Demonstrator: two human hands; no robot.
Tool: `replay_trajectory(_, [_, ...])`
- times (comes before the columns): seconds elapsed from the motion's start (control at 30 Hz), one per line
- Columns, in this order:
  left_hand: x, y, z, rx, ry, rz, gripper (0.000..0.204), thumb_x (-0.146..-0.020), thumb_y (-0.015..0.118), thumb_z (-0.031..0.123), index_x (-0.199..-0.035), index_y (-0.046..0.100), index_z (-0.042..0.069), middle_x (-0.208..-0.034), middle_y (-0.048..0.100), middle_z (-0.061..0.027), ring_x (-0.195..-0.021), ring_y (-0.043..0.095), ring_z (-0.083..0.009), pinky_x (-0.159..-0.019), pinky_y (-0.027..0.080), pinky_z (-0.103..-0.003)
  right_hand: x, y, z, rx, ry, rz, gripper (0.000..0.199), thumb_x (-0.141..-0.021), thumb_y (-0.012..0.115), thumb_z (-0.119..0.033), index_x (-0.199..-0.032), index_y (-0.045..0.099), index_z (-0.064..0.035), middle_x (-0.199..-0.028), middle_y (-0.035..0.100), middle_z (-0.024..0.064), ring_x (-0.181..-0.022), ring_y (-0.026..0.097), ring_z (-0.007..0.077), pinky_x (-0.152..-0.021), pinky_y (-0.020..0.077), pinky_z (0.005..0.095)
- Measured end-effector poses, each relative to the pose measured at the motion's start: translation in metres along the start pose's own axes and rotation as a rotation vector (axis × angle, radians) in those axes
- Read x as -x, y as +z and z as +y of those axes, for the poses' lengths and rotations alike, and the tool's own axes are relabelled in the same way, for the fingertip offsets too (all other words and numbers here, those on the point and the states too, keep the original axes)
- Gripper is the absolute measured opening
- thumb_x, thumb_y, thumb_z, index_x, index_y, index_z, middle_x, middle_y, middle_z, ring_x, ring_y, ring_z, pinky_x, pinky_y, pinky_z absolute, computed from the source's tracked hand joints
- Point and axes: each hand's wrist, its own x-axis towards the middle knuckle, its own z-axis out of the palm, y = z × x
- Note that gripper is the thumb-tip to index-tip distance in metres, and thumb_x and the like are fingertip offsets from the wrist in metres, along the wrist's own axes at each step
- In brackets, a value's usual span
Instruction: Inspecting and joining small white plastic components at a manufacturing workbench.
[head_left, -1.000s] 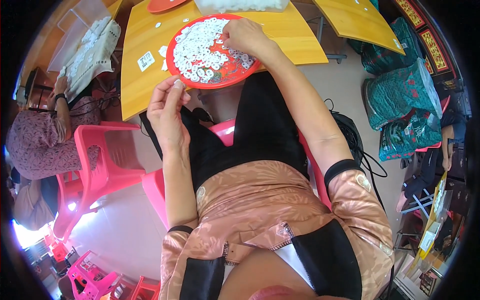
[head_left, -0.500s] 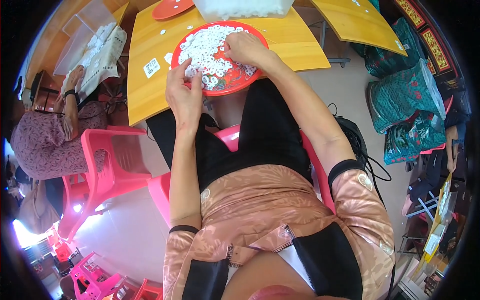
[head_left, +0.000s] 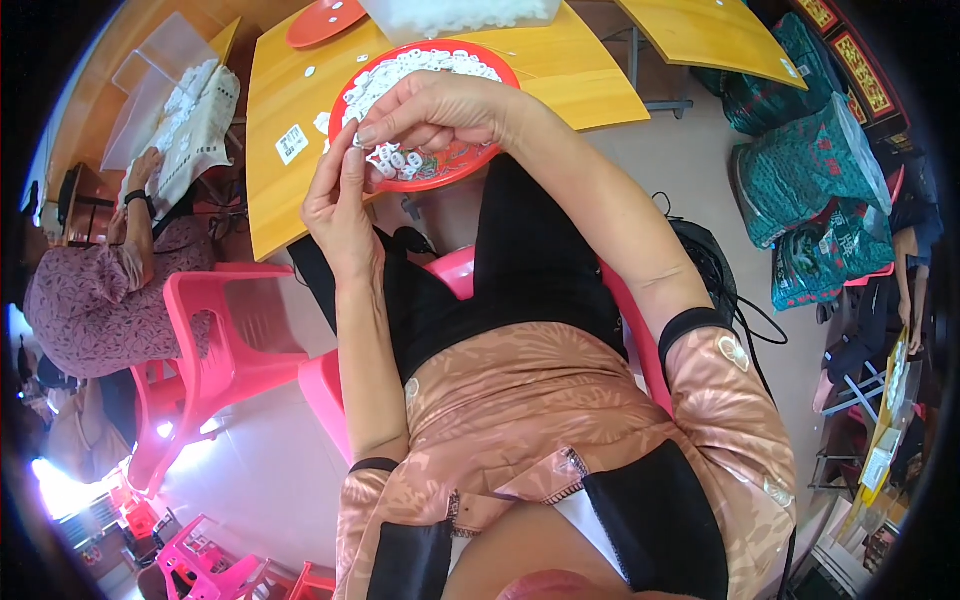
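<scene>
A round red tray (head_left: pixel 448 184) on the table holds many small white pieces (head_left: pixel 398 72) with dark marks, plus thin silvery bits near its lower edge. Over the tray's left edge my two hands come together at the fingertips. My left hand (head_left: pixel 340 200) is closed in a pinch, thumb against fingers, with a tiny white piece just showing at the tips. My right hand (head_left: pixel 440 108) reaches across the tray, its thumb and forefinger pinched at the same spot. Whatever lies in its other curled fingers is hidden.
The yellow table (head_left: pixel 570 80) also bears a clear bin (head_left: pixel 460 15) of white pieces, a red plate (head_left: pixel 326 22) and a paper label (head_left: pixel 292 145). At left, a co-worker's hand (head_left: pixel 148 165) touches a white sack. Green sacks (head_left: pixel 800 180) stand at right, a pink chair (head_left: pixel 235 330) at left.
My right hand has moved left from the pieces in the tray to meet my left hand. My left hand has shifted slightly left and down, and its fingers have closed.
</scene>
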Motion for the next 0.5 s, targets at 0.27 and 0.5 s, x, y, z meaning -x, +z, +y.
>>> replay_trajectory(0.27, [0.011,0.005,-0.005,0.080,0.077,0.100,0.020,-0.102,0.068,0.009,-0.119,0.072,-0.001,-0.100,0.072,-0.0049,-0.077,0.063,-0.0067,-0.071,0.052,-0.020,0.002,0.007,0.005,0.129,-0.011,0.091,0.023,-0.094,0.077,-0.021,-0.104,0.076,0.0000,-0.065,0.059,-0.0022,-0.049,0.042,0.0033,-0.044,0.0272,0.0220])
replay_trajectory(0.5, [0.010,-0.010,-0.017,0.146,-0.082,0.104,0.017,-0.102,0.068,0.016,-0.111,0.068,0.002,-0.098,0.074,-0.0077,-0.073,0.065,-0.0092,-0.067,0.051,-0.021,-0.004,-0.045,0.027,1.167,-0.212,0.700,0.027,-0.086,0.076,-0.030,-0.093,0.079,-0.0036,-0.082,0.075,0.0152,-0.078,0.073,0.0257,-0.073,0.0552,0.0379])
